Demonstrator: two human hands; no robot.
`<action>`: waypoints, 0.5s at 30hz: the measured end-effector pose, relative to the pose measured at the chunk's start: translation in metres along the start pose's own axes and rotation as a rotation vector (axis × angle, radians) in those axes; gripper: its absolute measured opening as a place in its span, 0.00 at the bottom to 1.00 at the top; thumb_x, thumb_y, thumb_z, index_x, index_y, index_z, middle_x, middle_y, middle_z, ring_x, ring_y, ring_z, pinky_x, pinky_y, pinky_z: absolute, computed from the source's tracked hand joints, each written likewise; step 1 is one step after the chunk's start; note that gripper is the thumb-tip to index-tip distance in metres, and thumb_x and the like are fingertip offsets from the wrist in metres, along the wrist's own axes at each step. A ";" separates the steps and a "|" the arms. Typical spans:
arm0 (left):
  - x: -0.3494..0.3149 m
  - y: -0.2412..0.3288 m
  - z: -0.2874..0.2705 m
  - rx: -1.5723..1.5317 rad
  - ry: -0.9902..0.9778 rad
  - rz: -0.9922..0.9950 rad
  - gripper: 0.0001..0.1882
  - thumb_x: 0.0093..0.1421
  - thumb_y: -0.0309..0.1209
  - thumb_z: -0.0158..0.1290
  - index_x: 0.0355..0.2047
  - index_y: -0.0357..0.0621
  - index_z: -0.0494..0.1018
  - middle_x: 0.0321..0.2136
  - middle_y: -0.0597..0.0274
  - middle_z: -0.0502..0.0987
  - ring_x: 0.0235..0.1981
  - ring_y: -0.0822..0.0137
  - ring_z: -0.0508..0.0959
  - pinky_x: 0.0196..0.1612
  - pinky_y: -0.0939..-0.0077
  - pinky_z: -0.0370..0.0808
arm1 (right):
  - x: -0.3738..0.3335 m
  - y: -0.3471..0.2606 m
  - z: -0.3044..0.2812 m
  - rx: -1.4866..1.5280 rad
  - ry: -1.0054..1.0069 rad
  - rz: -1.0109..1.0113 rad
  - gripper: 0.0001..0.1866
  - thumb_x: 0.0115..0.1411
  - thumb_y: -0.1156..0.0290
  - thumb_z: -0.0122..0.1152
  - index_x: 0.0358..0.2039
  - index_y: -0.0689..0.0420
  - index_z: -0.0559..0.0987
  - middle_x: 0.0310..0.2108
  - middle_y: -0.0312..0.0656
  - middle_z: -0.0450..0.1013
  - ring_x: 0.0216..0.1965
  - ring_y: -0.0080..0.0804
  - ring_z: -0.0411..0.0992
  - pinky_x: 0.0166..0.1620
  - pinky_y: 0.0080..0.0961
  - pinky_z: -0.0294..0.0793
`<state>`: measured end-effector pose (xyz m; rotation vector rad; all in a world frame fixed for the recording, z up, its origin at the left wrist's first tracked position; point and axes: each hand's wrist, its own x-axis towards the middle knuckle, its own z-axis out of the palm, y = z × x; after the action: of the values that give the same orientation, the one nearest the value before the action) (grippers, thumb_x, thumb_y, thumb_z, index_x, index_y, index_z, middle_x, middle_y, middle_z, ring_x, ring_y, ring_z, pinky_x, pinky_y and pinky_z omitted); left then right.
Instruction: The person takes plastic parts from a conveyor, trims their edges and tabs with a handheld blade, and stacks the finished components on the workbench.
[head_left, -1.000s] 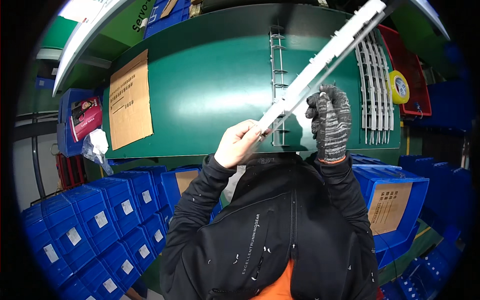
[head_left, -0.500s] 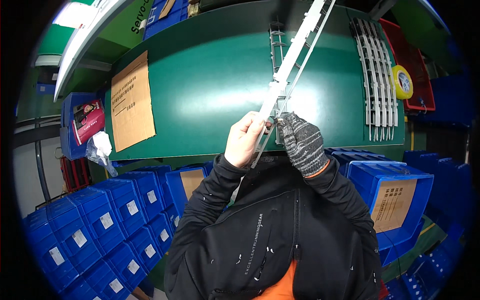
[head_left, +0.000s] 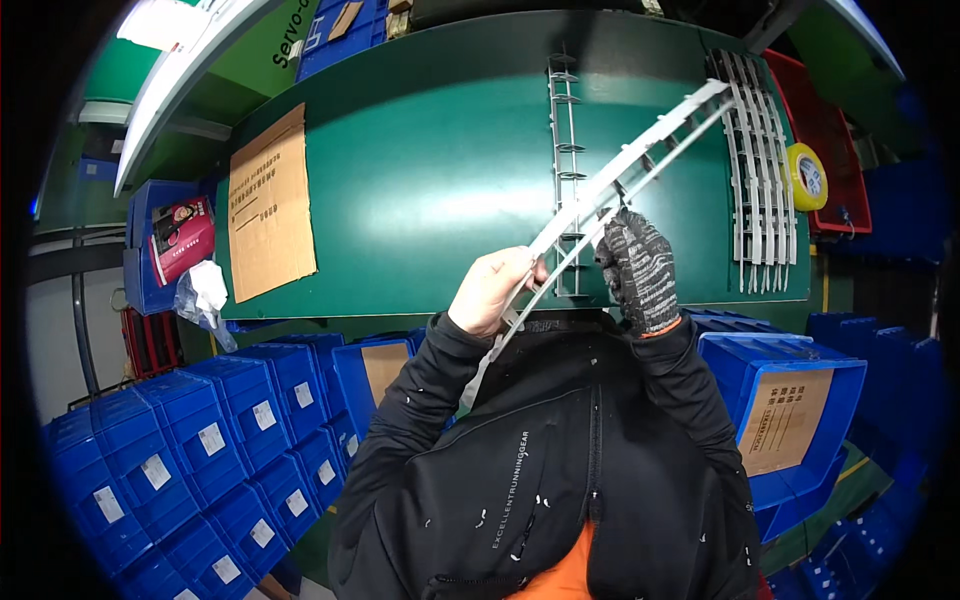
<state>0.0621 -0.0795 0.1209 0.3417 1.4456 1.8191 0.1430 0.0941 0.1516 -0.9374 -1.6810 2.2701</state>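
Note:
A long, light-grey ladder-like frame (head_left: 660, 130), two rails joined by dark crosspieces, slants from near my body up to the far right. My bare left hand (head_left: 492, 290) is closed around its near end, thumb on the wide rail. Farther along, my right hand (head_left: 640, 270), in a dark grey knitted glove, pinches the narrower rail; its fingertips are partly hidden. Beneath the held frame, a similar frame (head_left: 557, 130) lies lengthwise on the green table (head_left: 420, 180), partly covered by the held one.
Several similar frames (head_left: 765, 180) lie side by side at the table's right, beside a yellow tape roll (head_left: 807, 177) and a red bin (head_left: 840, 150). Flat cardboard (head_left: 272, 205) lies at the left. Blue crates (head_left: 210, 440) stack below left; another blue crate (head_left: 800, 400) stands at right.
The held frame has swung to the right and lower, its far end now over the row of frames. My right hand has moved right and away along it; my left keeps its grip.

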 end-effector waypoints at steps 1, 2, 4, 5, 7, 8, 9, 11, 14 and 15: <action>0.000 0.000 0.000 -0.090 -0.065 -0.125 0.13 0.58 0.36 0.45 0.25 0.38 0.70 0.26 0.64 0.71 0.30 0.74 0.70 0.34 0.83 0.67 | -0.002 -0.002 0.004 0.047 -0.002 0.019 0.08 0.56 0.67 0.53 0.31 0.58 0.73 0.14 0.29 0.64 0.11 0.12 0.56 0.13 0.10 0.54; 0.000 -0.001 0.000 -0.180 -0.129 -0.249 0.14 0.58 0.37 0.45 0.25 0.38 0.70 0.26 0.64 0.72 0.32 0.74 0.71 0.35 0.83 0.67 | -0.001 -0.002 0.004 0.049 -0.002 0.018 0.08 0.56 0.67 0.53 0.31 0.58 0.73 0.14 0.29 0.64 0.11 0.12 0.56 0.13 0.10 0.54; -0.002 0.000 0.002 -0.254 -0.190 -0.214 0.13 0.58 0.36 0.46 0.31 0.36 0.69 0.28 0.62 0.72 0.34 0.72 0.72 0.37 0.82 0.68 | 0.002 -0.005 0.003 0.165 -0.094 -0.033 0.09 0.56 0.66 0.53 0.31 0.59 0.73 0.13 0.29 0.64 0.10 0.12 0.57 0.13 0.11 0.53; -0.005 0.003 0.006 -0.085 -0.133 -0.059 0.12 0.58 0.34 0.45 0.36 0.36 0.67 0.29 0.62 0.72 0.33 0.71 0.72 0.38 0.80 0.68 | 0.003 -0.009 0.004 0.217 -0.114 -0.019 0.09 0.55 0.66 0.53 0.30 0.59 0.73 0.13 0.30 0.63 0.10 0.13 0.57 0.12 0.11 0.52; -0.007 0.012 0.012 0.266 -0.059 0.125 0.18 0.58 0.28 0.45 0.48 0.38 0.60 0.32 0.60 0.72 0.34 0.71 0.72 0.42 0.77 0.69 | 0.015 -0.015 0.002 0.212 -0.182 -0.025 0.09 0.56 0.66 0.52 0.30 0.60 0.73 0.14 0.30 0.64 0.10 0.14 0.57 0.12 0.11 0.53; -0.009 0.020 0.015 0.356 -0.040 0.092 0.19 0.57 0.26 0.45 0.50 0.40 0.60 0.31 0.60 0.73 0.33 0.72 0.73 0.40 0.78 0.70 | 0.018 -0.020 0.004 0.187 -0.210 -0.018 0.09 0.56 0.66 0.52 0.29 0.60 0.73 0.14 0.30 0.64 0.11 0.14 0.58 0.13 0.11 0.55; -0.010 0.022 0.018 0.341 -0.030 0.065 0.19 0.58 0.27 0.44 0.50 0.40 0.60 0.29 0.59 0.73 0.29 0.73 0.73 0.35 0.80 0.71 | 0.020 -0.025 0.009 0.079 -0.226 -0.072 0.10 0.56 0.66 0.53 0.30 0.60 0.74 0.15 0.31 0.65 0.13 0.13 0.60 0.15 0.11 0.57; -0.011 0.024 0.018 0.323 -0.019 0.041 0.19 0.58 0.29 0.44 0.50 0.41 0.60 0.27 0.57 0.74 0.25 0.73 0.74 0.30 0.82 0.72 | 0.023 -0.033 0.017 -0.040 -0.270 -0.079 0.11 0.55 0.65 0.54 0.32 0.61 0.74 0.19 0.31 0.69 0.18 0.13 0.63 0.21 0.12 0.63; -0.009 0.024 0.007 0.060 0.024 -0.099 0.19 0.60 0.34 0.42 0.50 0.38 0.60 0.22 0.54 0.73 0.15 0.71 0.73 0.19 0.82 0.71 | 0.028 -0.039 0.027 -0.335 -0.103 -0.501 0.11 0.56 0.68 0.52 0.35 0.62 0.73 0.18 0.36 0.69 0.18 0.21 0.67 0.22 0.20 0.66; -0.009 0.020 0.002 -0.028 0.046 -0.102 0.20 0.61 0.37 0.41 0.49 0.37 0.60 0.21 0.53 0.73 0.12 0.69 0.72 0.17 0.80 0.71 | 0.026 -0.038 0.022 -0.612 -0.041 -0.510 0.11 0.57 0.69 0.50 0.37 0.63 0.72 0.18 0.40 0.68 0.19 0.26 0.68 0.24 0.23 0.68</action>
<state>0.0613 -0.0855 0.1422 0.2096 1.4407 1.7739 0.1008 0.1023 0.1799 -0.4548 -2.3560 1.4816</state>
